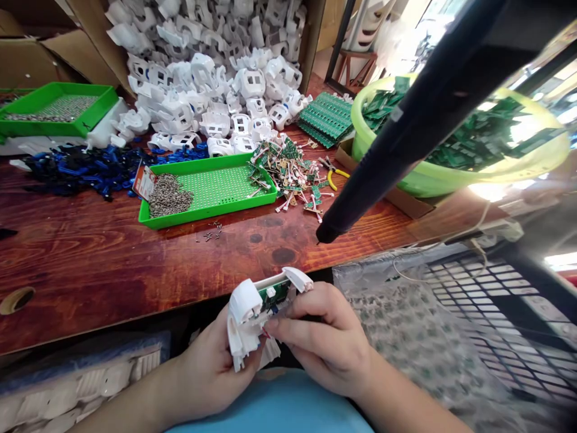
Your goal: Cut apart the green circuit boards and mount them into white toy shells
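White plastic housing [246, 316] sits over the lap below the bench [90, 264] edge, left hand [211, 373] gripping it while right hand [324, 343] fingertips apparently press its green circuit board [274, 293] in place.

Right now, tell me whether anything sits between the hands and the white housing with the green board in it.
Nothing visible does. The left hand already grips the white plastic housing from below, and the right hand has its fingers on the green circuit board inside it. The black hanging tool is apart, above the wooden table.
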`<state>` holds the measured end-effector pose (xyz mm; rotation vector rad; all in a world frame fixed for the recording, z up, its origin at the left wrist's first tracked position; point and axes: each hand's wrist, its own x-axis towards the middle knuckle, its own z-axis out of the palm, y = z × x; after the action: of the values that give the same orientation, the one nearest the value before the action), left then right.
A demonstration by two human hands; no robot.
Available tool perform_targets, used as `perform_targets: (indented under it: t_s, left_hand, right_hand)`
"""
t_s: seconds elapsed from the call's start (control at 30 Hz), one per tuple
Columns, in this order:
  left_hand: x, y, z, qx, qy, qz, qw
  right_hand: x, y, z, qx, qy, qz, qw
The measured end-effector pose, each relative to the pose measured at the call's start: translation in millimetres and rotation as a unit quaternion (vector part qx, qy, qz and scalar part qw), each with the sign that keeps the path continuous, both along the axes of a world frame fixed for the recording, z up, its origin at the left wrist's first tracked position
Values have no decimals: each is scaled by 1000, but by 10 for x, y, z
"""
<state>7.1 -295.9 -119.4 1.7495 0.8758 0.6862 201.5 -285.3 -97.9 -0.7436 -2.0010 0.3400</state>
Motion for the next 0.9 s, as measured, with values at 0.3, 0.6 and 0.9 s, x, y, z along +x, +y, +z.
perform_targets:
  t_s: [0.3, 0.6, 0.9]
  left_hand:
    - [51, 17, 42, 27, 5, 11, 1000]
    - [52, 5, 6, -18, -2, 14, 1000]
    - [-30, 32, -19, 29, 77, 8, 997]
  right_hand:
    - [-3, 18, 3, -2, 25, -10, 1000]
    - [24, 19, 1, -12, -3, -25, 1000]
    - [-15, -3, 8, 23, -52, -6, 998]
